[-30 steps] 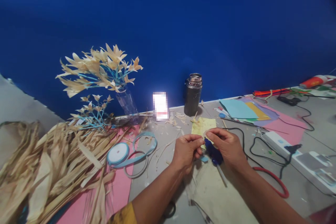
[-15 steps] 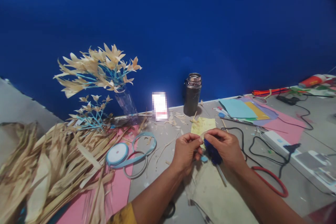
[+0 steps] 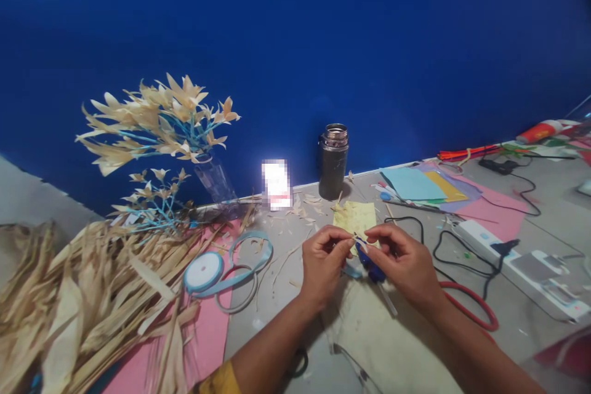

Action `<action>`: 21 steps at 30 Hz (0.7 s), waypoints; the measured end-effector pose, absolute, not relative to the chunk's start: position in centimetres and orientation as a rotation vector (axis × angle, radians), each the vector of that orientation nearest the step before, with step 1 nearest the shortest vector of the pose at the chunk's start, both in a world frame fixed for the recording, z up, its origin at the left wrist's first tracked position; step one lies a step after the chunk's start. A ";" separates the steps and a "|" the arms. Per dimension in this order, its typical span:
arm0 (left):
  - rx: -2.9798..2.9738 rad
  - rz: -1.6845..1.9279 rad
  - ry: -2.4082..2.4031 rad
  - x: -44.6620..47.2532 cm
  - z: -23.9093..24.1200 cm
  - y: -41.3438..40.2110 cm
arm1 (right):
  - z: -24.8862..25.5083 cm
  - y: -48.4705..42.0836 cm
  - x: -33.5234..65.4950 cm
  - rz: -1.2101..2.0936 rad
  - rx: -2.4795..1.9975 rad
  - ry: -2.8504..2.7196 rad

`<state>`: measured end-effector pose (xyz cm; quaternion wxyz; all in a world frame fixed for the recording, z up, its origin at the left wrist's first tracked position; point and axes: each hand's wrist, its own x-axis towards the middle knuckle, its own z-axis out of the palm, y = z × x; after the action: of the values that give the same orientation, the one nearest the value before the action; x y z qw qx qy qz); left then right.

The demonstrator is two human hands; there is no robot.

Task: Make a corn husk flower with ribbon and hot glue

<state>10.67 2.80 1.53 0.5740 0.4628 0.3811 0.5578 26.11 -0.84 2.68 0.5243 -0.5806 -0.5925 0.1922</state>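
My left hand (image 3: 324, 266) and my right hand (image 3: 407, 263) meet over the work surface, thumbs and fingertips pinched together. Between the fingertips is a small pale husk piece (image 3: 359, 239), partly covered by the fingers. Just below, a dark blue glue gun (image 3: 370, 266) lies partly hidden behind my right hand, with a translucent stick (image 3: 388, 300) pointing towards me. A bit of light blue ribbon (image 3: 351, 271) shows beside it. Behind the hands lies a yellow paper (image 3: 354, 215) with husk scraps on it.
Dried corn husks (image 3: 92, 301) cover the left side beside a ribbon roll (image 3: 203, 273). Husk flowers (image 3: 170, 114) stand in a clear vase (image 3: 215, 180). An open flask (image 3: 333, 163) stands by the wall. Cables and a power strip (image 3: 484, 246) lie at right, near coloured papers (image 3: 413, 184).
My fingers have shifted, and the pale husk piece now shows between the fingertips. My right hand's fingers have lifted slightly apart from the left's. The whole view has shifted slightly.
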 end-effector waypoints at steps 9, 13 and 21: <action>1.024 1.227 0.788 10.7 1.4 2.9 | 3.6 -1.1 25.7 0.043 -1.093 -1.646; 0.984 1.181 0.769 10.8 1.5 2.8 | 3.2 -0.9 25.9 0.030 -1.071 -1.654; 1.008 1.167 0.766 10.8 1.4 2.7 | 2.9 -1.1 26.1 0.077 -1.102 -1.636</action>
<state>10.77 2.70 1.39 0.6517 0.4440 0.3374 0.5141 26.12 -1.07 2.94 0.5510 -0.4659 -0.6915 0.0326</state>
